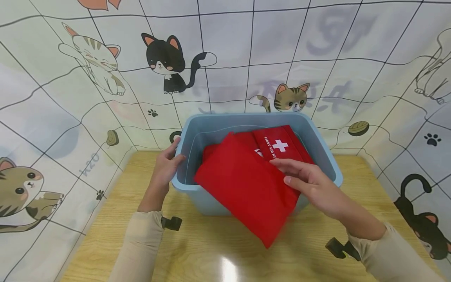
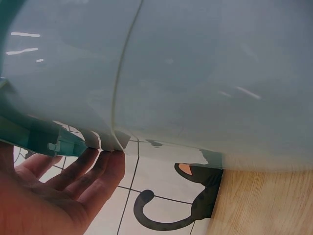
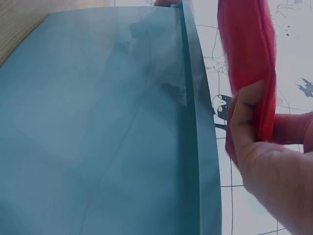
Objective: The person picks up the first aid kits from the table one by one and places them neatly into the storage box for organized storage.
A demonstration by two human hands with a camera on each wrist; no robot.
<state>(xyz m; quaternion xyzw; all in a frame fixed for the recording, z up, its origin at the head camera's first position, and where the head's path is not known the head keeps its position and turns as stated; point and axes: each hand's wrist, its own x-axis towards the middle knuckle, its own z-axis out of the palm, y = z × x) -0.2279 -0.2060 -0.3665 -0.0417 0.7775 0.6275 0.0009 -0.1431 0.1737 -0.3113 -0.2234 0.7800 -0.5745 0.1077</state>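
A light blue plastic bin stands on the table. My left hand holds its left rim, thumb over the edge; in the left wrist view the fingers touch the outer wall under the rim. My right hand pinches the edge of a flat red pouch, tilted over the bin's front rim with a corner pointing down. The right wrist view has the pouch edge-on between thumb and fingers. Inside the bin lie red pouches, one marked as a first aid kit, partly hidden by the held pouch.
The wooden tabletop runs in front of the bin and along both sides. Behind and beside it hangs a white sheet with a grid and cartoon cats, close to the bin's back. Dark wrist-camera mounts sit at both cuffs.
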